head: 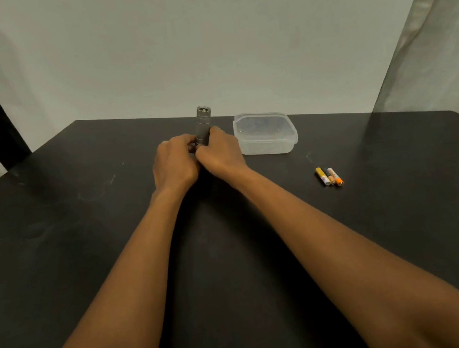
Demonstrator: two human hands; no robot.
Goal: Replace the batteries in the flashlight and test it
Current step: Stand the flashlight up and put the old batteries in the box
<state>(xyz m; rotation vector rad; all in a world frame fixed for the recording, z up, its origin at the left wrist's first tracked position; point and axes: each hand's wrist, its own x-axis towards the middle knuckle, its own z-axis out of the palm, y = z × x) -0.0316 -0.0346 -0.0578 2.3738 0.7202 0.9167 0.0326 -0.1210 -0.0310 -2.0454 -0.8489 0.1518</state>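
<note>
We have both hands out over the middle of the black table [85,255], pressed together around the lower end of the grey metal flashlight [203,125]. Our left hand [174,162] is curled closed on its bottom end from the left, and our right hand [219,153] is wrapped around the barrel from the right, thumbs touching. The flashlight stands nearly upright out of our grip, lens end up and pointing away from us; what our fingers do at its base is hidden.

Just to the right of our right hand sits a clear plastic container [265,134], near but not touching it, close to the table's far edge. Further right and nearer to us lie the AAA batteries [329,176], side by side and touching, well apart from both hands.

To the left of our left hand the tabletop is bare all the way to its left edge. Between our forearms and the near edge the surface is open too. Beyond the flashlight the table ends against a pale wall.
</note>
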